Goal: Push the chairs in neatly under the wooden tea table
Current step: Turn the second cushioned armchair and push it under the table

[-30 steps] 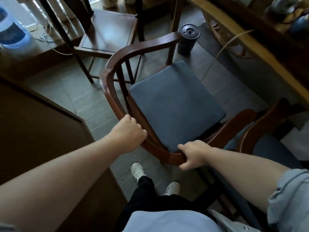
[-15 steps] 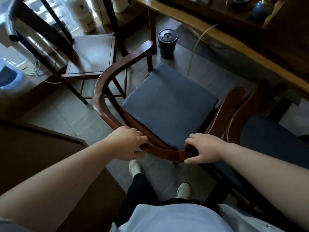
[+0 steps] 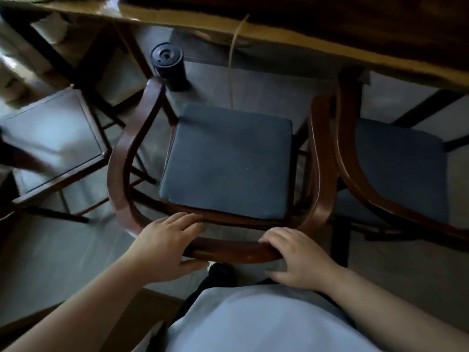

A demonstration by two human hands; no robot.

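Grey tiled floor (image 3: 266, 92) under wooden tea table (image 3: 304, 44), 3 chairs.

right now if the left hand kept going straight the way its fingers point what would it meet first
The left hand lies over the curved back rail, fingers pointing toward the table. Straight ahead it would first meet the rear edge of the blue seat cushion, though it might pass just above; height is hard to judge.

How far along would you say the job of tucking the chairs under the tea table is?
Done: the right-hand armchair sits close under the table edge. In hand: the left hand and right hand rest on the middle armchair's back rail; its cushion lies short of the table. Left: pushing it in, then the bare wooden chair.
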